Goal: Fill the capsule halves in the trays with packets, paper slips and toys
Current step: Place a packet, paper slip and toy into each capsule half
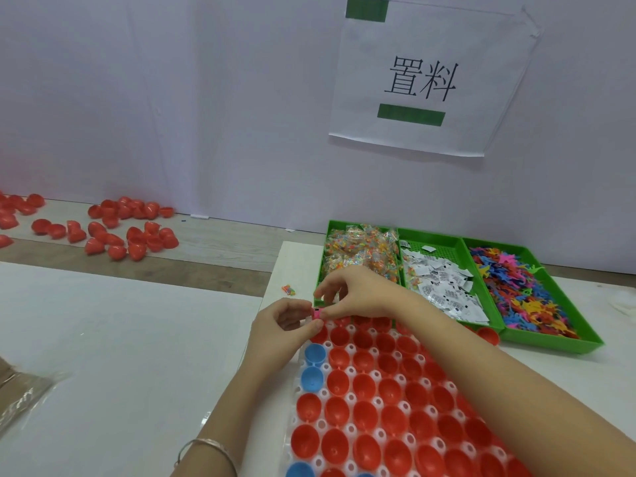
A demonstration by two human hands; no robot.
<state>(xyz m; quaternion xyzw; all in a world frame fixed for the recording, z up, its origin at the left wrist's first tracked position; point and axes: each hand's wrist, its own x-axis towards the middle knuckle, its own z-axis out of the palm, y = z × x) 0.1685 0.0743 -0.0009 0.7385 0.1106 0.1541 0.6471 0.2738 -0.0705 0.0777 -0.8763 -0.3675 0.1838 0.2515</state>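
Work looks barely begun: capsule halves [364, 383] in the tray [351, 370] seem empty, while left hand [278, 325] and right hand [358, 294] together pinch a small pink piece [317, 313].

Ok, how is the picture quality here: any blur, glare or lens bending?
Head view: soft, even light, only faint shadows; wide-angle bending skews the sign and green trays; left hand and right hand, pinching a pink piece, look slightly soft; small glints on the red halves, no harsh glare.
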